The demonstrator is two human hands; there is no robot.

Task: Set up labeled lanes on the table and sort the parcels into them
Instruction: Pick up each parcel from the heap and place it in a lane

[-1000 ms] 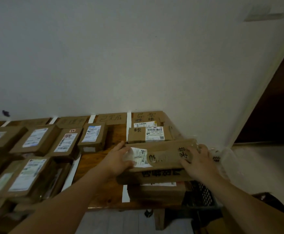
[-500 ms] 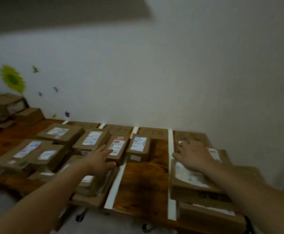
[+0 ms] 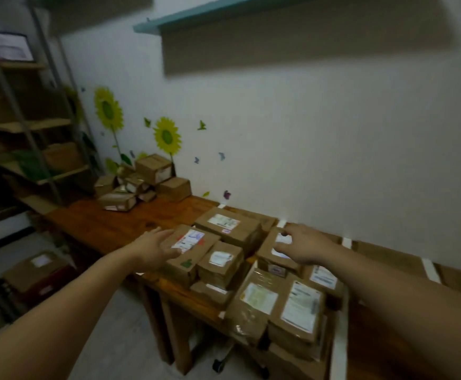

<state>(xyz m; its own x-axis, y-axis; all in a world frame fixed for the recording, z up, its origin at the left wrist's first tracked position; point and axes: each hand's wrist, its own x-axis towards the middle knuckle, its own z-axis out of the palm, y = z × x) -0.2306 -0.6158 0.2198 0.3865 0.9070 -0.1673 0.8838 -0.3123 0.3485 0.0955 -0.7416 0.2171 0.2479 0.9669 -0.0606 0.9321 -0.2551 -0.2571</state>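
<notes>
Lanes look done: white tape strips [image 3: 430, 270] run across the table [image 3: 108, 226] on the right side. Any lane labels are too blurred to read. So this is the sorting step, mid-way.

Left hand [image 3: 155, 249]: holds nothing, fingers [image 3: 171, 249] straight and released, at the left edge of a red-marked parcel [image 3: 193, 241]. Can't tell if it touches.
Right hand [image 3: 304, 248]: also holding nothing, fingers [image 3: 288, 232] spread and loose, over a labelled parcel [image 3: 267, 255] in the next row. Contact unclear, no grip either way.

Sorted parcels [image 3: 300, 305] sit packed side by side and stacked near the front edge, some overhanging it. The unsorted pile [image 3: 141, 182] is at the far left end of the table against the wall, under the sunflower decals [image 3: 166, 135], well apart from both hands. Bare wood lies between.

Judgement: person is between placements, with plenty left to sort.

Next move likely calls for:
- reaching left across the bare stretch to the pile
- taking one box off the top, not from under, since the heap looks loose
- reading its label before picking a lane

Risk: front stacks are crowded, so another drop there could nudge one off the edge.
</notes>
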